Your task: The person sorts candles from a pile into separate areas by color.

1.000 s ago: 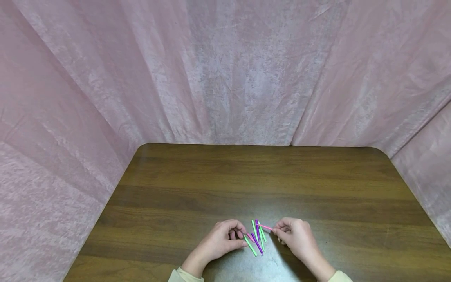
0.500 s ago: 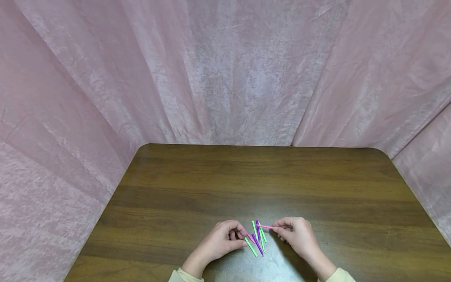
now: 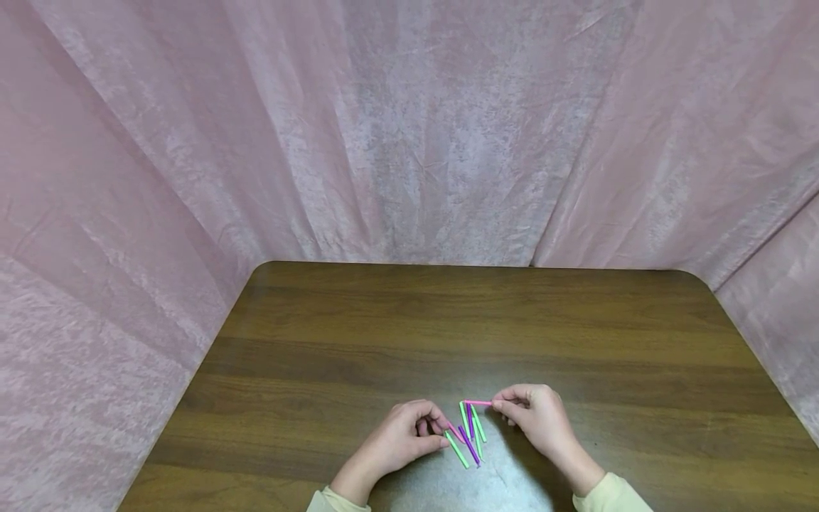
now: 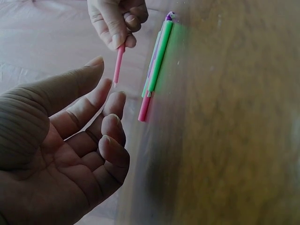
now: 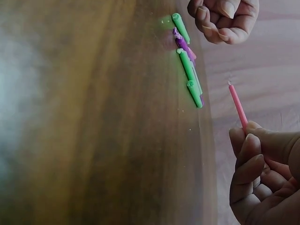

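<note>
Head view: a brown wooden table (image 3: pixel 384 327) stands before a hanging pink curtain (image 3: pixel 416 142). Near the table's front edge, two bare hands with pale sleeves (image 3: pixel 611 496) face each other. The right hand (image 3: pixel 531 418) pinches a thin pink stick (image 3: pixel 478 403) between thumb and fingers, pointing it toward the left hand's side. The left hand (image 3: pixel 409 432) is relaxed, fingers loosely bent, thumb apart. Between the hands lies a small group of green sticks (image 3: pixel 456 449), purple sticks (image 3: pixel 469 446) and a second pink stick (image 3: pixel 455 432), the last just beside the left fingers. The held stick's far end overlaps the top of the group.

Left wrist view: the left palm shows, its thumb and fingers spread apart in a loose curve. Beyond it, the right hand grips the pink stick by one end, up off the table and apart from the group.

Right wrist view: the right thumb and forefinger clasp the pink stick, its pale tip pointing away from the hand. The group lies on the tabletop, near the left hand.
</note>
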Available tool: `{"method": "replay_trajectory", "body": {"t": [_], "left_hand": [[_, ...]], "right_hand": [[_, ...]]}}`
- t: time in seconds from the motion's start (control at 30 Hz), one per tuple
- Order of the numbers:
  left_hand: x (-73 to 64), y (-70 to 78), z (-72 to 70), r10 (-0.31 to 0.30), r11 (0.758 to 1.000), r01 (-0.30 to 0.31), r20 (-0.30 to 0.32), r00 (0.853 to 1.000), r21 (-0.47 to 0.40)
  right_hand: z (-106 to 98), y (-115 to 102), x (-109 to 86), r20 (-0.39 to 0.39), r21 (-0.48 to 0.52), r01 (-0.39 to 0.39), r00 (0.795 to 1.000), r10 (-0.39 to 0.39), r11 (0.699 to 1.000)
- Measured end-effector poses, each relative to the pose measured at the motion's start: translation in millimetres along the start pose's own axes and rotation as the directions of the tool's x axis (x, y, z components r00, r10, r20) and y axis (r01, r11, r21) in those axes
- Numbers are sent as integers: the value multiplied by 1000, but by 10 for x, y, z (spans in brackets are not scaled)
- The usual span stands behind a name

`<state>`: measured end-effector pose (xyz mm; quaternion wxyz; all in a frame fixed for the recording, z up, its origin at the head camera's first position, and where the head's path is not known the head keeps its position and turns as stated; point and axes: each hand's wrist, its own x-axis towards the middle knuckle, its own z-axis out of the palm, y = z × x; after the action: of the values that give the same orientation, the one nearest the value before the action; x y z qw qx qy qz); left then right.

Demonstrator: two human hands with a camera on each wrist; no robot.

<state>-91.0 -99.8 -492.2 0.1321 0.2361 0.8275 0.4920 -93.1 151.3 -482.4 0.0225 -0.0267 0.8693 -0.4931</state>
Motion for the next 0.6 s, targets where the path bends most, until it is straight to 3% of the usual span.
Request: {"method": "replay_trajectory", "body": {"t": [0.37,0.6], "left_hand": [[7,6,-13,13,1000,-13,-9,1000,21],[-1,13,-15,16,999,-16,-8,1000,46]], "right_hand": [[34,-29,113,7,-8,-25,1000,25,1000],[49,-11,181,-11,-20,0,1000,0,1000]]}}
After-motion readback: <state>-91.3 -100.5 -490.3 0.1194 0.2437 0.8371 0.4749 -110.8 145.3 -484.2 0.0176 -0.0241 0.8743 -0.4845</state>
